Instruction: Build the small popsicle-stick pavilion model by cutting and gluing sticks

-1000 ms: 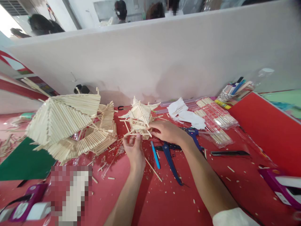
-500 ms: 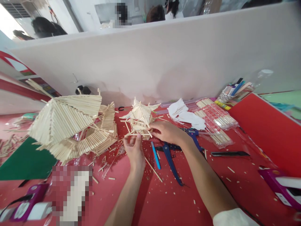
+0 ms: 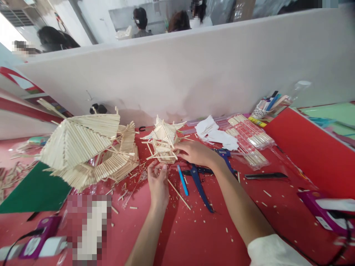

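Note:
A small pavilion model of pale wooden sticks [image 3: 165,133], with a pointed roof and an open-railed base, stands on the red table. My right hand [image 3: 198,152] reaches in from the right, its thumb and fingers closed at the model's right side; the fingertips are partly hidden. Just in front of the base is my left hand [image 3: 158,181], fingers loosely curled and thumb apart, with nothing seen in it. By the hands lie a blue marker [image 3: 182,180], a thin loose stick [image 3: 179,194] and dark-blue-handled cutters [image 3: 200,186].
A larger stick-built model [image 3: 80,144] with a wide roof stands left. Toward the right are a blue glue gun [image 3: 227,159], white tissue [image 3: 213,133], packed sticks [image 3: 249,136], a black knife [image 3: 266,176] and a pen cup [image 3: 262,109]. A white partition [image 3: 172,77] rises behind.
My left hand has drawn back slightly from the front of the small model's base. My right hand stays at its right side. The view has shifted a little.

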`<state>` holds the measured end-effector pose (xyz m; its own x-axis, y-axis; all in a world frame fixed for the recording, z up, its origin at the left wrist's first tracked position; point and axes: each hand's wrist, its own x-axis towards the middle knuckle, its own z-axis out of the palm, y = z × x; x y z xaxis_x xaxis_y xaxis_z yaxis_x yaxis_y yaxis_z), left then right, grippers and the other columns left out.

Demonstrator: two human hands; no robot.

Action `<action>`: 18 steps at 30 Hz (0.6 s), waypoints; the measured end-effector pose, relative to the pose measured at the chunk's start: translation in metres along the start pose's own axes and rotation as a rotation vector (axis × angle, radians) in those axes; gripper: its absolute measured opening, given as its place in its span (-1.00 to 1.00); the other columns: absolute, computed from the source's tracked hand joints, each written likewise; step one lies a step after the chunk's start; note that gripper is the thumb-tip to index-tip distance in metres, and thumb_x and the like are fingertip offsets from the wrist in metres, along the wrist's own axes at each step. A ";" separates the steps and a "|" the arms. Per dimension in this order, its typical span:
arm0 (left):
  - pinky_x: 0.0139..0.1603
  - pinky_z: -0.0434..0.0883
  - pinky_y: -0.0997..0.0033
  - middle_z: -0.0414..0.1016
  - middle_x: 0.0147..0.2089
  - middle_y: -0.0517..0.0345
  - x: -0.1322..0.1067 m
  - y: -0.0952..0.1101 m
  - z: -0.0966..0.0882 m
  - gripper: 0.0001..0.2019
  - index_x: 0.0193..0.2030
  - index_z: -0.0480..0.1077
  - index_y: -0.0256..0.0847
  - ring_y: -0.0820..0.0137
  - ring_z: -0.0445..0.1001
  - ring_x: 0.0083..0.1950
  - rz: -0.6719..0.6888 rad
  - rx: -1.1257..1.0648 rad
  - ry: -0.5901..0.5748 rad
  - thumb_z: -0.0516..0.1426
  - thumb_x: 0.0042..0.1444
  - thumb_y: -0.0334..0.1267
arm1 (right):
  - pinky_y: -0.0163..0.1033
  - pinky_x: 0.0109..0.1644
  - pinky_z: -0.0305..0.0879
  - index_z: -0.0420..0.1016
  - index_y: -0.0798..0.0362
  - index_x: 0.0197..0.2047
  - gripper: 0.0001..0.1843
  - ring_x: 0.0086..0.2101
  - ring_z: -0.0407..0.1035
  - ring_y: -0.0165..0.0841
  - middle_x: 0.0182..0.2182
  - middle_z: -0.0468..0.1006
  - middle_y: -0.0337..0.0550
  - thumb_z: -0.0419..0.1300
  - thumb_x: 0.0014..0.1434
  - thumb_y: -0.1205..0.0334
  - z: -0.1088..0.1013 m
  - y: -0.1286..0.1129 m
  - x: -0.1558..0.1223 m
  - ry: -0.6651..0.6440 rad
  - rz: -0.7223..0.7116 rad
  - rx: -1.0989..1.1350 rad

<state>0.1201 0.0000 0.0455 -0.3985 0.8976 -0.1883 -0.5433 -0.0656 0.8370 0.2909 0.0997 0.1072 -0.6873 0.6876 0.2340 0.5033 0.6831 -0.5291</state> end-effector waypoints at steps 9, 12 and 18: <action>-0.22 0.40 0.41 0.54 -0.36 0.16 -0.047 0.037 -0.058 -0.81 -0.18 0.37 -0.16 0.38 0.52 -0.30 -0.028 0.712 -0.524 0.13 0.29 -0.08 | -0.18 -0.17 0.35 0.53 -0.19 0.14 -0.66 -0.26 0.55 -0.23 -0.22 0.70 -0.21 0.14 0.34 0.23 -0.021 -0.003 -0.028 -0.073 0.182 -0.142; -0.09 0.41 0.29 0.61 -0.16 0.03 -0.059 0.053 -0.078 -0.85 -0.10 0.41 -0.14 0.25 0.57 -0.13 0.225 1.164 -0.611 0.05 0.34 -0.20 | -0.19 -0.17 0.34 0.55 -0.17 0.09 -0.67 -0.24 0.55 -0.23 -0.19 0.70 -0.19 0.07 0.36 0.22 -0.024 -0.011 -0.048 -0.028 0.226 -0.154; 0.01 0.44 0.14 0.58 -0.01 -0.08 -0.075 0.086 -0.144 -0.75 0.10 0.38 -0.13 0.11 0.54 0.03 0.592 1.574 -0.467 0.01 0.35 -0.28 | -0.24 -0.19 0.37 0.52 -0.04 0.05 -0.54 -0.33 0.54 -0.31 -0.25 0.68 -0.18 -0.04 0.22 0.47 0.003 -0.021 -0.086 0.123 0.223 0.039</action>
<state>-0.0030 -0.1354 0.0580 0.1209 0.9689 0.2159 0.8723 -0.2075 0.4428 0.3378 0.0253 0.0965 -0.4918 0.8464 0.2042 0.6127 0.5030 -0.6096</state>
